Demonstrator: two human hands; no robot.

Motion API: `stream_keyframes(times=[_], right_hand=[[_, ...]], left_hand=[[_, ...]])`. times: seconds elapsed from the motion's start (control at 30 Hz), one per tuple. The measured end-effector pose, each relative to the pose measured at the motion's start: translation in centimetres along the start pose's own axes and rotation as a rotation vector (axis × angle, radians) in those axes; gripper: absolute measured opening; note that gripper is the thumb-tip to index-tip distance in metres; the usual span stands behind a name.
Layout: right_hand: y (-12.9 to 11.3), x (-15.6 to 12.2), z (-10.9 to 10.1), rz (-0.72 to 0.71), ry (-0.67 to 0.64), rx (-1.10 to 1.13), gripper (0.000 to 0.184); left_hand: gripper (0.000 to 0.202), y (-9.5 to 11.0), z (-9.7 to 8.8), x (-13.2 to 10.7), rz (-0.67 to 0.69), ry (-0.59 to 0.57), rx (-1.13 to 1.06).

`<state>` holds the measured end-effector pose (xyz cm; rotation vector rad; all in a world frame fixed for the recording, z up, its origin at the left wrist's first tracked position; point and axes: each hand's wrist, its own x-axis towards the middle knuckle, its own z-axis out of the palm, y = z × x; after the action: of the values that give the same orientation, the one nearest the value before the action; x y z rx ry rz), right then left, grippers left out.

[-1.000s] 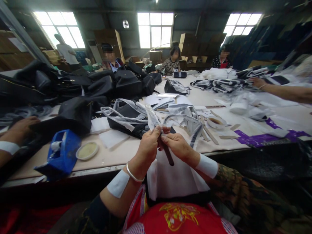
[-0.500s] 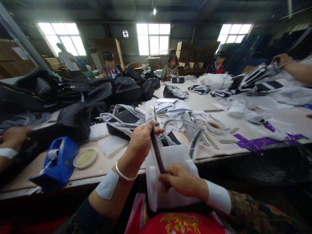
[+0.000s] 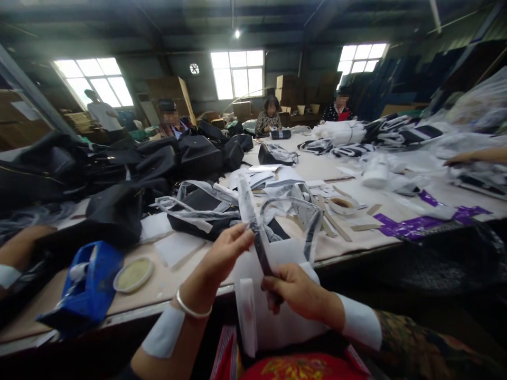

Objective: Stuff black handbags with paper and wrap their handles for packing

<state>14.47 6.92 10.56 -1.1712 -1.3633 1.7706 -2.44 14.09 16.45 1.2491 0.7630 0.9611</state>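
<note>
A dark strap (image 3: 261, 254), its upper length covered in translucent plastic film, slants between my two hands. My left hand (image 3: 227, 248) pinches its film-covered edge between thumb and fingers. Lower down, my right hand (image 3: 299, 290) is closed around the strap's bare end. Behind the strap, a sheet of white translucent wrapping (image 3: 289, 322) hangs from the table edge over my lap. Just beyond my left hand lies a black bag (image 3: 206, 206) with film-wrapped handles. Part of the strap is hidden by my fingers.
A blue tape dispenser (image 3: 85, 285) and a round lid-like dish (image 3: 133, 274) sit at left. Black bags (image 3: 198, 153) pile up behind. A tape roll (image 3: 343, 205), cardboard strips and purple tape (image 3: 400, 226) lie right. Co-workers' hands (image 3: 26, 245) reach in from both sides.
My left hand has slid down the strap toward my right hand, leaving more film-covered strap showing above it. My right hand keeps its hold. At right, a co-worker's arm has lowered.
</note>
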Motion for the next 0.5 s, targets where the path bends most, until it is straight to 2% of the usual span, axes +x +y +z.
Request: stream_keyframes(times=[0.1,0.2,0.3,0.37,0.43,0.5], right_hand=[[0.4,1.2,-0.6,-0.009,0.006,-0.026,0.031],[0.4,1.7,-1.2,-0.081,0.023,-0.191,0.034],[-0.5,1.2,-1.8,-0.362,0.210,-0.436,0.030],[-1.2,0.7,-2.0,-0.437,0.346,-0.430,0.036],[-1.4,0.3,-1.8,-0.284,0.300,-0.236,0.053],[-1.2,0.5,-1.3,-0.048,0.140,0.061,0.063]], left_hand=[[0.040,-2.4,0.4,-1.9,-0.136,0.060,0.135],[0.037,-3.0,0.4,-2.4,-0.158,0.164,0.086],[0.029,-2.8,0.2,-2.4,-0.077,0.303,0.078],[0.023,-2.7,0.2,-2.6,0.022,0.411,0.157],[0.019,-2.9,0.6,-3.1,0.097,0.473,0.221],[0.016,-3.3,1.2,-3.8,0.127,0.456,0.207]])
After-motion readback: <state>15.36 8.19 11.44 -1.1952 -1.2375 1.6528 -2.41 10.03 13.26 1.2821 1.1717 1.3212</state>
